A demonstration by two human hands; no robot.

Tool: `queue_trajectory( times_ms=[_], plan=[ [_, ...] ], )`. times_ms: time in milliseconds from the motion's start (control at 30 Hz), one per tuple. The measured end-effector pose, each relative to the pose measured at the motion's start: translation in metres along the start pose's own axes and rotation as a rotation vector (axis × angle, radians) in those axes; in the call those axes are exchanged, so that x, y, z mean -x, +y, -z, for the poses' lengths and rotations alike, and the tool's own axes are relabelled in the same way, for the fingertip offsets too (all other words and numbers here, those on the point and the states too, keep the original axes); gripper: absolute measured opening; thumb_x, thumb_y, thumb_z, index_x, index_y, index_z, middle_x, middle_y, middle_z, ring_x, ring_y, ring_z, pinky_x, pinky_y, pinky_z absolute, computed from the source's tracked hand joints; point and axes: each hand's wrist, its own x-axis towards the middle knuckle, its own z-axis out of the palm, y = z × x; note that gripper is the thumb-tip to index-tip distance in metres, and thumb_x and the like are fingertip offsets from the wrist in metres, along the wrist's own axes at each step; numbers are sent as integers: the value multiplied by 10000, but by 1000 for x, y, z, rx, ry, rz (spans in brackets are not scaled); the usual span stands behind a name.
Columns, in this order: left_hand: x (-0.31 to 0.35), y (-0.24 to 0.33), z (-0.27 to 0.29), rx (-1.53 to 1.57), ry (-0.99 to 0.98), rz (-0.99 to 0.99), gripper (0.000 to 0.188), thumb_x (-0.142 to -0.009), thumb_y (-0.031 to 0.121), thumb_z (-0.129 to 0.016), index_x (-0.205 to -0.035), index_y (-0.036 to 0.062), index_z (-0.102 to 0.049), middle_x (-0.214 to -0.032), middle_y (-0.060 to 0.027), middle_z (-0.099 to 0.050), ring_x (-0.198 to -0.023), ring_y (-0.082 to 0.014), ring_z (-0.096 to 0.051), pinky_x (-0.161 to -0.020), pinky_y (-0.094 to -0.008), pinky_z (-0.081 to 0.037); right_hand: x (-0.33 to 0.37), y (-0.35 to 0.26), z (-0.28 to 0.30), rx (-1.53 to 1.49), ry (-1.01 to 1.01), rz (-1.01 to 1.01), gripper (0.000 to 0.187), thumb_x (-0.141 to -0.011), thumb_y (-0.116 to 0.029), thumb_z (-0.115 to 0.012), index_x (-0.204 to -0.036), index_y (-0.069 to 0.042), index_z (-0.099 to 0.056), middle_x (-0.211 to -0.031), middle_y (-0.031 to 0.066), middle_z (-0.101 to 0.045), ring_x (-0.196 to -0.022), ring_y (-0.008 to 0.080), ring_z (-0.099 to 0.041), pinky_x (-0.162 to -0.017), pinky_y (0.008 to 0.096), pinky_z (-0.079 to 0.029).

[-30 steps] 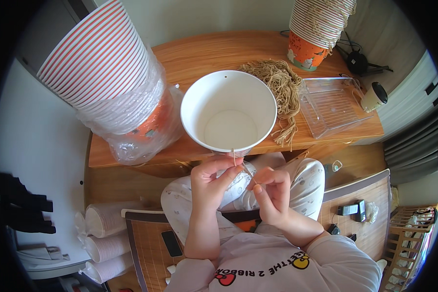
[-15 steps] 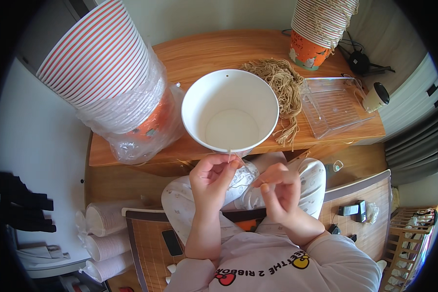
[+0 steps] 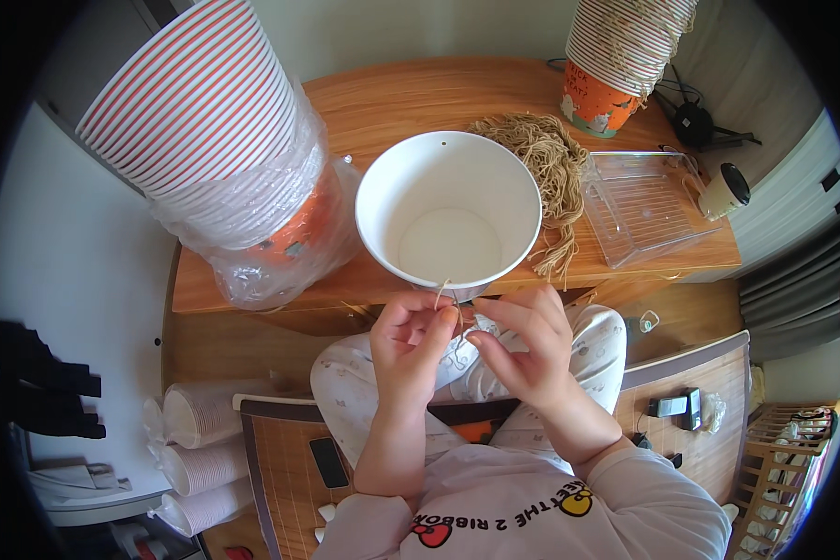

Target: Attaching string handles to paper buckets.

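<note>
Both hands pinch a thin piece of string (image 3: 441, 297) at the near rim of the white paper bucket (image 3: 448, 217). The left hand (image 3: 409, 341) has its fingers curled tight on the string, right under the bucket's rim. The right hand (image 3: 525, 338) pinches it too, with thumb and first finger, just beside the left hand. The two hands touch each other. One short end of string sticks up over the rim.

Now the things around the bucket, from big to small. The wooden table (image 3: 420, 103) is under the bucket, and the bucket's near edge hangs over the table's near side. To the left of the bucket lies a very big stack of striped paper buckets (image 3: 196, 103), tipped on its side, with its bottom part in a clear plastic bag (image 3: 280, 233). Far behind the bucket and to the right stands another stack of paper buckets (image 3: 625, 47), with orange at the bottom. Right of the bucket sits a clear plastic tray (image 3: 639, 205). Between the bucket and the tray lies a bundle of tan string (image 3: 541, 159), touching the bucket's side. Past the tray, farthest right, is a small white cup with a dark lid (image 3: 724, 189). Down to the left of the bucket, lower than the table, lie rolls of white paper cups (image 3: 196, 448).
</note>
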Motion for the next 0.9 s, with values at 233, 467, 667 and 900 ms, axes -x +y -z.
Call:
queue_trajectory(
  times_ms=[233,467,667,900],
  plan=[
    [1,1,1,1,-58,6,164,-965,51,-631,-1107,-19,-592,-1027,-103,-686,-917,-134,-668,-801,-297,-582,-3,5,-4,38,57,40,285,-654,-78,-843,-921,-129,-760,-869,-11,-651,-754,166,-570,-645,308,-404],
    [1,-15,13,108,-263,-74,277,-964,130,-652,-1190,-12,-580,-1127,-97,-630,-1008,-151,-630,-850,-315,-568,-4,5,-3,-37,25,11,277,-646,-147,-876,-902,-134,-770,-846,-18,-638,-763,178,-559,-654,308,-420],
    [-1,-18,14,191,-238,0,220,-922,46,-694,-1123,-32,-650,-1079,-135,-702,-957,-176,-686,-861,-321,-574,-3,9,-1,-66,13,18,267,-654,-174,-870,-905,-138,-784,-844,-20,-632,-770,182,-550,-659,308,-430],
    [3,-17,13,86,-147,-65,188,-901,-25,-697,-1083,-66,-673,-1038,-154,-717,-911,-179,-708,-836,-280,-588,-4,8,1,36,24,81,296,-637,-221,-865,-919,-163,-793,-838,-38,-625,-768,177,-546,-645,312,-429]
  ],
)
